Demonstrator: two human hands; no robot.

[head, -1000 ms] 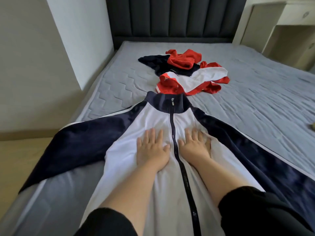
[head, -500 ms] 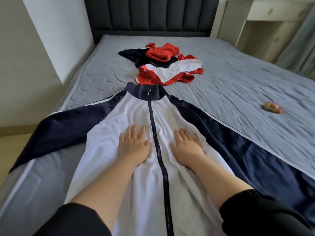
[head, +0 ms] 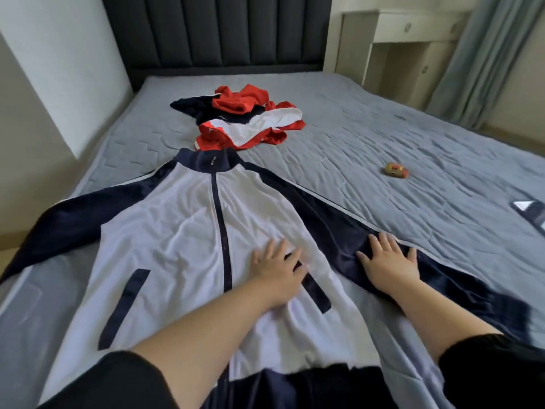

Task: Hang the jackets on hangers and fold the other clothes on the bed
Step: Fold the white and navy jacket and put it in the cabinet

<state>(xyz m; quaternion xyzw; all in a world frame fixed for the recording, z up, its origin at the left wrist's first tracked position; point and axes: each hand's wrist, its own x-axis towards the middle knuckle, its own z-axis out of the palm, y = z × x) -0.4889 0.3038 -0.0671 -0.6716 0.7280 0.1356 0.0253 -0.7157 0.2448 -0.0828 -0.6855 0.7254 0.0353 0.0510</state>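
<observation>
Jacket [head: 182, 231], white with navy sleeves, lies face up and zipped on the bed [head: 383, 137], long axis running from the lower edge of the frame up to its collar near centre, sleeves spread toward both sides. Left hand [head: 275, 276] rests flat on the white front right of the zipper, fingers apart. Right hand [head: 389, 261] presses flat on the navy sleeve at right, fingers spread. Red, white and navy clothes [head: 244, 119] lie crumpled above the collar.

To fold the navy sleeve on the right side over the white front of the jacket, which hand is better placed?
Probably the right hand. It lies flat on that navy sleeve, so it could grip and fold it inward. The left hand rests on the white front, beside the zipper, and could hold it down.
</observation>
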